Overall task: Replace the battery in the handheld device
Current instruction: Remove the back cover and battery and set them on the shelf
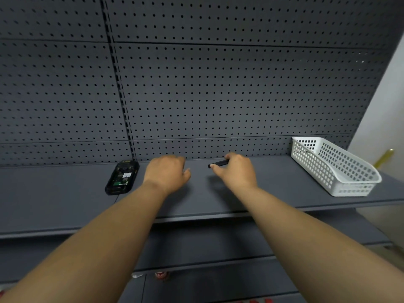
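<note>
Handheld device (122, 177) lying back-up on the grey shelf (273, 193), cover off and battery bay exposed, just left of the left hand's knuckles.

Right hand (237, 171) pinching a slim black battery (218, 164) between thumb and fingertips, one end poking out leftward, held just above the shelf. Left hand (167, 173) loosely curled, palm down, fingers (187, 171) bent inward and gripping nothing visible, a clear gap separating it from the battery tip. White perforated basket (334, 169) well to the right of the right hand's fingers, against the pegboard back panel (218, 84).
</note>
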`<move>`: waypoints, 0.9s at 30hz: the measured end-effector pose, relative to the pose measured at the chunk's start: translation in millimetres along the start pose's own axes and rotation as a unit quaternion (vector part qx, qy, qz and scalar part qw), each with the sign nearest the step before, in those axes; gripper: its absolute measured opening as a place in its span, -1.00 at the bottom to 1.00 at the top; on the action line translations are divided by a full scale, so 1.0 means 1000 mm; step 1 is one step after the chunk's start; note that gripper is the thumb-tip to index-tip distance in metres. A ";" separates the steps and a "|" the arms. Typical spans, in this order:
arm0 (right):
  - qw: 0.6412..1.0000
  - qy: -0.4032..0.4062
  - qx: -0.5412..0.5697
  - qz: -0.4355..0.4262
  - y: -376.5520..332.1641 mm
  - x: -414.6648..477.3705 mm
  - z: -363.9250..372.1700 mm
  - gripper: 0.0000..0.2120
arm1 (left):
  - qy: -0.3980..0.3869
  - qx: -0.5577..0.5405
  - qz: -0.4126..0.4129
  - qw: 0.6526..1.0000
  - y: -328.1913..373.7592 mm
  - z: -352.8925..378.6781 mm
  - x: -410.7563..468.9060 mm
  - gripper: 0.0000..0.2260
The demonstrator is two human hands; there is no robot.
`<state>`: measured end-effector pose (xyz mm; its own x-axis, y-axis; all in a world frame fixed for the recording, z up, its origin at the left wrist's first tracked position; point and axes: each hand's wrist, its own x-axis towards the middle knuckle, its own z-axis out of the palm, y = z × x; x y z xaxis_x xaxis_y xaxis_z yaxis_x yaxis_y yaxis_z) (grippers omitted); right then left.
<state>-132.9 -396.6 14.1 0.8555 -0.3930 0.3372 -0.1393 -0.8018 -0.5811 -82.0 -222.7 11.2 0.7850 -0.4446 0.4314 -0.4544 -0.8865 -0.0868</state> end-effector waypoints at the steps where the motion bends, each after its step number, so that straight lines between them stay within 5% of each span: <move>1: 1.000 0.004 0.000 -0.001 0.001 0.000 -0.001 -0.55 | 0.001 0.003 0.002 1.000 0.000 0.000 0.000 -0.73; 14: 1.000 0.016 0.012 -0.016 0.044 0.021 -0.029 -0.50 | -0.011 0.020 -0.006 1.000 0.045 0.001 0.022 -0.72; 27: 0.996 0.036 0.033 -0.077 0.148 0.073 -0.119 -0.59 | 0.006 0.016 -0.037 0.999 0.185 0.015 0.078 -0.72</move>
<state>-150.1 -597.1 40.9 0.8259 -0.3008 0.4768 0.0259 -0.8247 -0.5650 -98.3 -422.8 14.8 0.8109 -0.3762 0.4482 -0.3815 -0.9207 -0.0825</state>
